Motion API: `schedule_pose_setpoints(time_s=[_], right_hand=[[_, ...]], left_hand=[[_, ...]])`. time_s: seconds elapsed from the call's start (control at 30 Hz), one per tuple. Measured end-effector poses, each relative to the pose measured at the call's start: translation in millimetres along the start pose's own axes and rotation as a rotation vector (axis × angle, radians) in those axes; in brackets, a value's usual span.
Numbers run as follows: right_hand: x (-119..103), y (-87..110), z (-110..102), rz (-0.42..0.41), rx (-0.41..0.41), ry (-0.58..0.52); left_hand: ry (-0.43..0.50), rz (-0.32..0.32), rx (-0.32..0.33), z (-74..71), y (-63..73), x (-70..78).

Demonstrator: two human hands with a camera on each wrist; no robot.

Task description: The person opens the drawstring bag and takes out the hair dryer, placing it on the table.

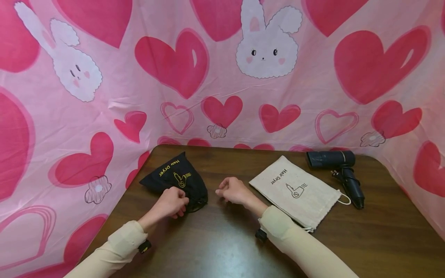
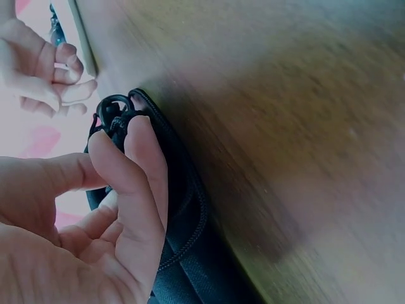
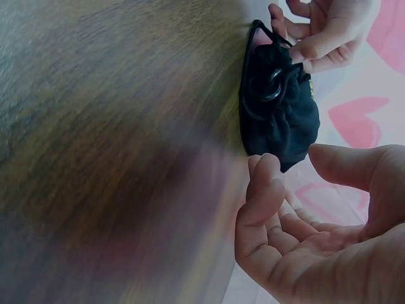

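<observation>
A black drawstring bag (image 1: 187,177) with yellow "Hair Dryer" lettering and a dryer drawing lies at the left of the table. Its gathered mouth, with a dark ring and cord, faces my side. My left hand (image 1: 172,202) is at that mouth, thumb and index finger pinching at its edge; the fingers partly hide the exact grip. To the right of the bag, apart from it, hovers my right hand (image 1: 233,190), its fingers loosely bent and the thumb separate from them, as the right wrist view shows. It holds nothing.
A cream cloth bag (image 1: 293,193) printed "Hair Dryer", with a white cord, lies flat beside my right forearm. Behind it, a dark hair dryer (image 1: 330,159) rests with its cable wound about the handle. Pink heart-patterned cloth surrounds the brown wooden table (image 1: 222,239).
</observation>
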State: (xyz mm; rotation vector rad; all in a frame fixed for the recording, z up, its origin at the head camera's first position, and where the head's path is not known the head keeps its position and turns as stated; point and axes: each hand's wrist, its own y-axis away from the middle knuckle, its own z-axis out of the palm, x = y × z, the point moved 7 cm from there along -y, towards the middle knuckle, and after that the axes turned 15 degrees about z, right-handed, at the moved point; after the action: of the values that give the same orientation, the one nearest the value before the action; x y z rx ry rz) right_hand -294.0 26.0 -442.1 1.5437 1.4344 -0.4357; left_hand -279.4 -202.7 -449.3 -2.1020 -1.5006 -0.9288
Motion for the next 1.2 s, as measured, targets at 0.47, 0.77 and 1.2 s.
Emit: schedule_pose_setpoints(time_s=[0.47,0.77,1.2], right_hand=[[1.5,0.7,-3.9,0.000,0.019,-0.025],[7.5,-1.6,-6.8,0.021,0.038,-0.024],[10.7,-4.4,-8.6,0.027,0.054,-0.025]], left_hand=[[-0.011,0.043,-0.012,10.1,-4.2,8.7],[0.002,0.154,-0.044,26.0,-26.5,-17.4],[0.004,0.232,-0.092,38.5,-37.9,-20.1]])
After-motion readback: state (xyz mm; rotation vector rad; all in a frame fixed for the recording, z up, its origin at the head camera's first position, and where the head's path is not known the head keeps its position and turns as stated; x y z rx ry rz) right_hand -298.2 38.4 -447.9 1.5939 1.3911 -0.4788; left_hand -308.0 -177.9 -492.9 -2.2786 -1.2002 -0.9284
